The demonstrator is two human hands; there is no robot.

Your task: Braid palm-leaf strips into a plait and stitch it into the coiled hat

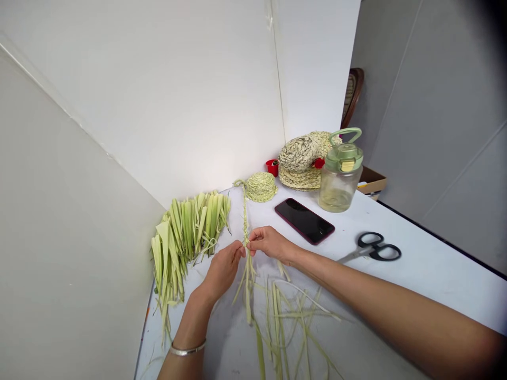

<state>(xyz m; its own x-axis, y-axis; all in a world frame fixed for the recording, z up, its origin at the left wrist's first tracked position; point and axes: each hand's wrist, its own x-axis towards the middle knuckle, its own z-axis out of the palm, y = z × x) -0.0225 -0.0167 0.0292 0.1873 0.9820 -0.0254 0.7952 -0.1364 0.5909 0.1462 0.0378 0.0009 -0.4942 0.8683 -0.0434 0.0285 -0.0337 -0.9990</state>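
Observation:
My left hand (224,267) and my right hand (268,243) meet at the middle of the white table (415,264), both pinching the working end of a thin plaited leaf braid (245,214). The braid runs away from my fingers to a small coiled roll of braid (259,187) at the back. Below my fingers several loose pale green strips (249,285) hang from the braid's end. A silver bangle (187,349) sits on my left wrist.
A pile of green leaf strips (186,232) lies at the left by the wall. Scattered strips (289,322) cover the near table. A dark phone (304,220), black-handled scissors (372,249), a green-lidded water jar (340,171), a woven hat (303,158) and a red cup (272,166) stand behind.

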